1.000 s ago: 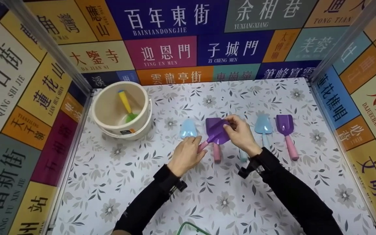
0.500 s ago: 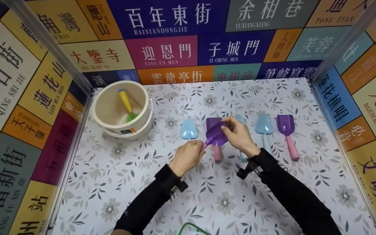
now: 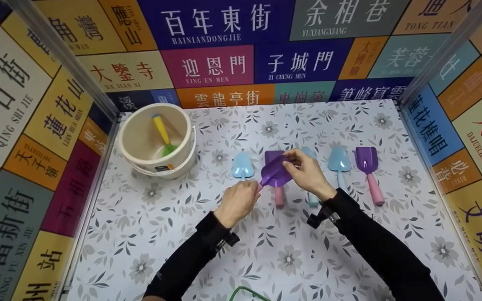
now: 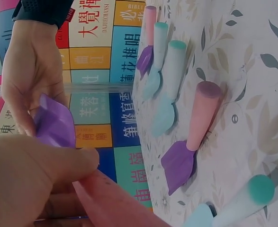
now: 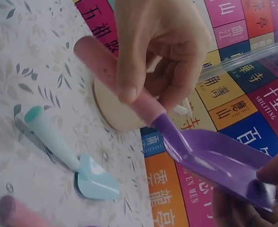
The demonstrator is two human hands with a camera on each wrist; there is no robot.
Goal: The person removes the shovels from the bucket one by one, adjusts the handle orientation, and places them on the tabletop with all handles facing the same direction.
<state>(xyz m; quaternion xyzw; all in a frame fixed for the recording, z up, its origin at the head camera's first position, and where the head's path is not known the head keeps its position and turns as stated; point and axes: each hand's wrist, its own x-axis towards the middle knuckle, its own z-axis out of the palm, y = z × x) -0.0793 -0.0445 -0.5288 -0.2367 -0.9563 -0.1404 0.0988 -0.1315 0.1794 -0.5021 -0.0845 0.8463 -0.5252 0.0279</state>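
A toy shovel with a purple blade (image 3: 275,171) and a pink handle (image 5: 141,105) is held up between both hands. My left hand (image 3: 239,200) grips the handle, thumb along it and fingers curled around, as the right wrist view shows. At the blade's far edge, my right hand (image 3: 306,170) pinches the purple plastic between thumb and fingers. Below the held shovel lies another purple shovel (image 4: 179,165) with a pink handle. Just beyond the left hand is a light blue shovel (image 3: 242,165), its handle hidden from above by that hand.
Right of the hands lie two more light blue shovels, one (image 3: 338,159) in plain view, one (image 3: 313,200) partly covered, and a purple shovel (image 3: 366,161). A cream bucket (image 3: 138,133) holding a yellow-handled green shovel (image 3: 161,129) stands back left. Printed walls enclose the table.
My left fingers, earlier stretched over the light blue shovel, have curled around the pink handle. The held shovel's blade has turned slightly. My right hand keeps its pinch nearly in place.
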